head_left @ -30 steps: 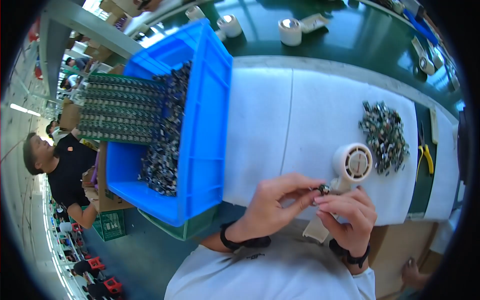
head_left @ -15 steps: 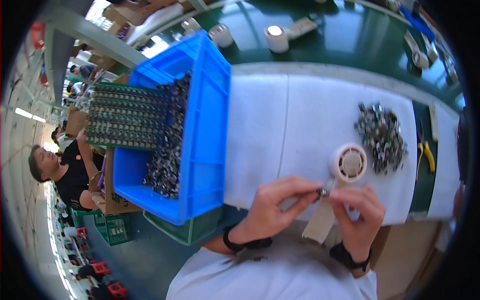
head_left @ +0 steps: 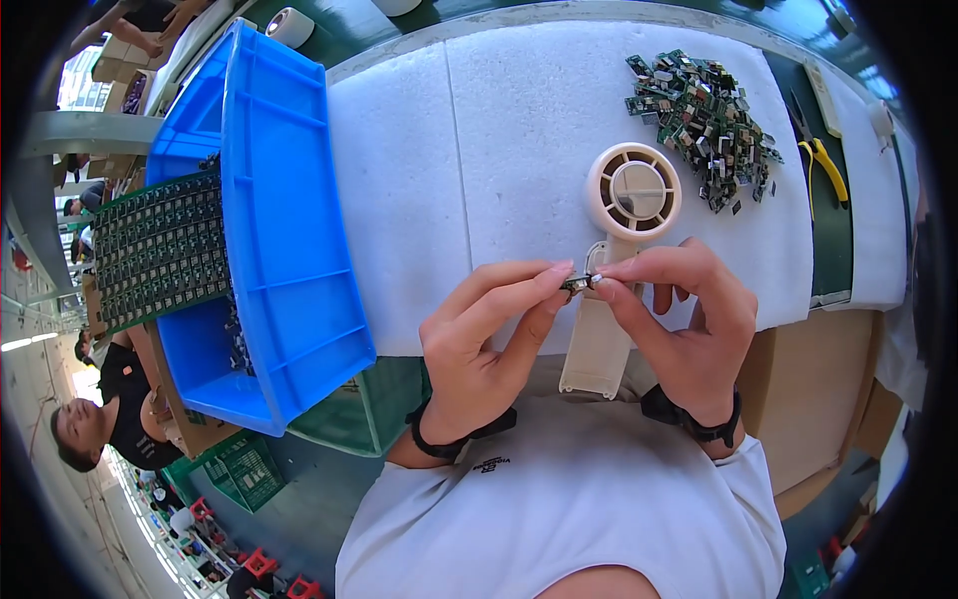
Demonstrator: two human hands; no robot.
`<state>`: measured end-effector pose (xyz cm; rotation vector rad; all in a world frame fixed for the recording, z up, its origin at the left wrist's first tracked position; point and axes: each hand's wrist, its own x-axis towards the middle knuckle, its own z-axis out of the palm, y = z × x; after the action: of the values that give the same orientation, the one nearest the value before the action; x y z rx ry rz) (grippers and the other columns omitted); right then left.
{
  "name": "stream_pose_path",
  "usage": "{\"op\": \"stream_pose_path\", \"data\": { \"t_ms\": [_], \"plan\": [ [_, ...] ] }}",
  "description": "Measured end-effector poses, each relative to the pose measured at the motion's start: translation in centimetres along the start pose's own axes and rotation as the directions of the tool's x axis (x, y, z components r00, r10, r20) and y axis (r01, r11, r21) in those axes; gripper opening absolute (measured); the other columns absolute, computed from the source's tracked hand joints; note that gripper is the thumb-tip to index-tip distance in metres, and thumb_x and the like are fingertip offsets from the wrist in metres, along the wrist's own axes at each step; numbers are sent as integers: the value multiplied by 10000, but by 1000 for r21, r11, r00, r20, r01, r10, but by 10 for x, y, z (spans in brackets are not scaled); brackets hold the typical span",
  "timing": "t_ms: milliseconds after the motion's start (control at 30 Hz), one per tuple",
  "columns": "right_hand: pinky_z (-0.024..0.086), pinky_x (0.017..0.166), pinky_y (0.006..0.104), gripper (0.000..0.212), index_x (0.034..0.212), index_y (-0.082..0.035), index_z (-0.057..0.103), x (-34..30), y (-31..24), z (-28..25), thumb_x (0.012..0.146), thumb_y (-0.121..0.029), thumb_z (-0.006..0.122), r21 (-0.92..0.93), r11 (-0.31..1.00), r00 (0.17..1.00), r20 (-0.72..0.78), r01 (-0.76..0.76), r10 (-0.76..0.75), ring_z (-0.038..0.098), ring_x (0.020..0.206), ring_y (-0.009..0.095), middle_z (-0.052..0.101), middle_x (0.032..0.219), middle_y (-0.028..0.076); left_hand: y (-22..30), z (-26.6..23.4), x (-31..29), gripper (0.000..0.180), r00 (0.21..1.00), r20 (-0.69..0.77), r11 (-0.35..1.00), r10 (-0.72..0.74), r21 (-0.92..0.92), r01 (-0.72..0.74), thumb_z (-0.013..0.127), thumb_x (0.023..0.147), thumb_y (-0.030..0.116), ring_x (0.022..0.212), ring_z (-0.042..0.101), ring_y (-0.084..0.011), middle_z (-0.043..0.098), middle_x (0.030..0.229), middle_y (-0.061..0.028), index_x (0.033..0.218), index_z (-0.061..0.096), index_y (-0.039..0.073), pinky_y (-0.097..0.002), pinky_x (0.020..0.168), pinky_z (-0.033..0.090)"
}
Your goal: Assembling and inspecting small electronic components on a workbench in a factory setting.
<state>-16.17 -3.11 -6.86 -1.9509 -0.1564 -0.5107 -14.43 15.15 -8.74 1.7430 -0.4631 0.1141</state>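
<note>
My left hand [head_left: 489, 324] is closed, its thumb and fingertips pinching a small green circuit board [head_left: 574, 286]. Facing it, my right hand [head_left: 694, 314] pinches a tiny white piece [head_left: 596, 281], perhaps a connector plug, at the board's right end. Whether the two are joined is too small to tell. Both hands are held above a cream handheld fan, whose round head [head_left: 660, 185] lies on the white foam sheet. Its long handle shell [head_left: 597, 349] points toward me beneath the hands, with the inner side showing.
A heap of small circuit boards [head_left: 709, 125] lies beyond the fan on the foam sheet [head_left: 399, 150]. Yellow-handled pliers [head_left: 823, 165] rest at the right. At left stands a blue bin [head_left: 289, 220] with large board panels [head_left: 165, 250]; a person [head_left: 130, 404] is behind it.
The view has shifted, so the bin, fan and heap appear farther left and higher. Both hands still pinch at the small board, and the white piece in my right fingers now shows.
</note>
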Motion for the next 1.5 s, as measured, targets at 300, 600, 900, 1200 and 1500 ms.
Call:
{"op": "stream_pose_path", "data": {
  "t_ms": [300,600,900,1200,1500],
  "plan": [
    [412,483,236,187,843,-60,688,-1,-1,0,719,21,802,8,1000,999,35,-14,13,506,571,113,730,832,13,0,1,1,291,989,8,978,145,153,-145,700,817,-117,884,690,-206,694,1019,-169,1081,716,5,-261,700,548],
    [452,510,251,206,747,-53,632,10,-3,-13,699,53,803,-23,993,987,119,116,-113,536,582,151,739,801,38,8,-6,7,317,981,120,969,151,178,-171,709,793,-127,861,702,-247,690,1049,-172,1078,715,12,-286,723,568],
    [449,553,254,272,699,-71,579,5,-6,-9,680,83,802,99,995,993,112,18,-29,570,597,142,747,798,97,10,-3,-3,388,975,96,946,200,242,-218,717,777,-135,916,710,-263,671,1082,-173,1132,694,22,-296,763,598],
    [462,569,259,288,702,-77,572,2,-5,4,695,88,807,200,978,998,-1,56,-57,602,623,152,743,807,118,6,10,-8,414,940,-4,877,342,360,-318,717,747,-177,945,703,-322,620,1109,-214,1132,668,-32,-355,802,617],
    [481,586,269,303,746,-86,564,3,1,7,707,81,814,169,975,989,-4,145,-146,626,643,166,743,833,122,2,11,-9,430,920,21,834,391,414,-364,703,726,-176,979,679,-347,619,1127,-226,1146,635,-115,-380,820,592]
  ]
}}
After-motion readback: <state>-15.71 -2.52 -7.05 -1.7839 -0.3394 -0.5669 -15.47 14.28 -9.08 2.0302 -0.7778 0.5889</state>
